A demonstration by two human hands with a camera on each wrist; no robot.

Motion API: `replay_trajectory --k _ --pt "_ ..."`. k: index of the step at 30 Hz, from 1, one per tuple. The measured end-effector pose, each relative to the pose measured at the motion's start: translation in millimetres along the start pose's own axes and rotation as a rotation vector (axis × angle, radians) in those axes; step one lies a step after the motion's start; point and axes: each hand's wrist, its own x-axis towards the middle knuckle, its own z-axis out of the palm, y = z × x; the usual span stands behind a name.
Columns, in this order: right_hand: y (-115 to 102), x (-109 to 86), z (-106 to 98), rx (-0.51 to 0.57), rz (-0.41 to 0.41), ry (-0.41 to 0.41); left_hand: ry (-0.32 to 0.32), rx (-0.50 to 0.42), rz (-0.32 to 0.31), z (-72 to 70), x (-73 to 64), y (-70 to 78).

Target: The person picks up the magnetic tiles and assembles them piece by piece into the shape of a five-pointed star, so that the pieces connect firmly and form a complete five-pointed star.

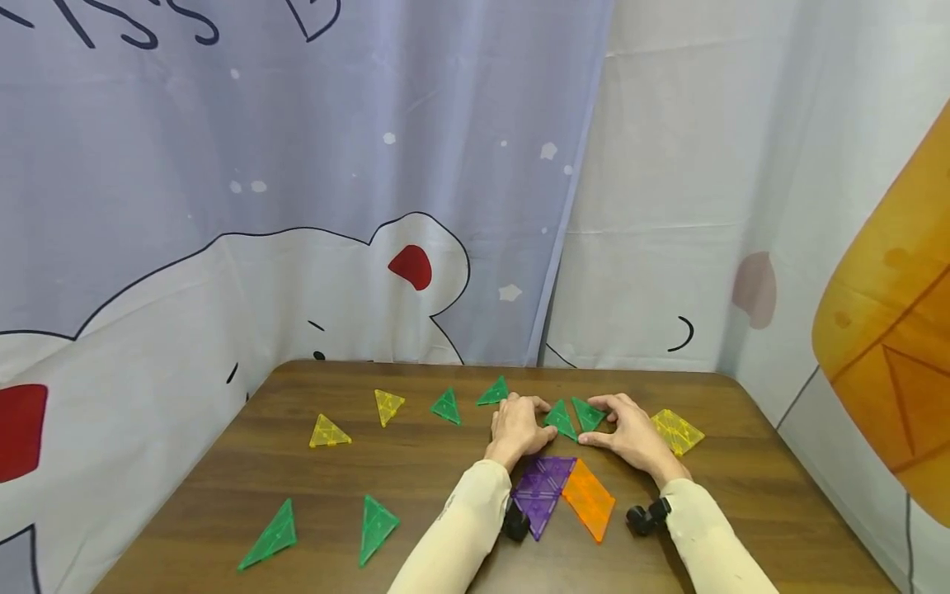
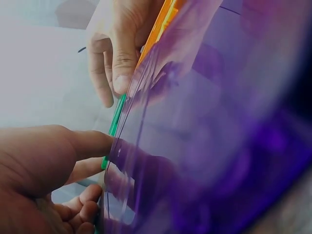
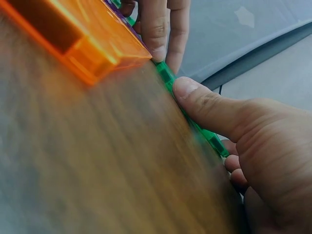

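Observation:
Two green see-through triangular tiles lie side by side between the hands at the far part of the table. My left hand [image 1: 518,427] holds the left green triangular tile [image 1: 562,420] by its edges, thumb on the near side and index finger on the far side. Around the right green triangular tile [image 1: 587,414], my right hand [image 1: 629,429] has its thumb at the near corner and its fingers at the far side. In the right wrist view, that thumb presses a green edge [image 3: 214,141]. Whether the two tiles touch each other cannot be made out.
Nearer me, a purple tile shape [image 1: 540,488] adjoins an orange rhombus [image 1: 590,500]. A yellow tile shape [image 1: 679,431] lies right of the right hand. Leftward are two yellow triangles [image 1: 329,432], two small green triangles [image 1: 447,407] and two long green triangles [image 1: 275,535]. Curtains [image 1: 475,165] hang behind the table.

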Motion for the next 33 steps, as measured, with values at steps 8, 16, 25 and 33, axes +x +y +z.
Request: replay_trajectory --k 8,16,25,33 --pt "-2.4 -0.5 1.1 0.011 -0.011 -0.007 0.01 0.013 0.005 0.2 -1.1 0.0" --pt "-3.7 -0.6 1.4 0.012 -0.014 0.003 0.0 0.024 0.023 0.2 -1.4 2.1" --pt "-2.7 0.8 1.7 0.021 -0.01 0.016 -0.048 0.035 0.068 1.9 0.2 2.4" --pt "-2.9 -0.2 0.7 0.018 0.015 0.019 -0.059 0.059 0.08 2.1 1.3 2.9"
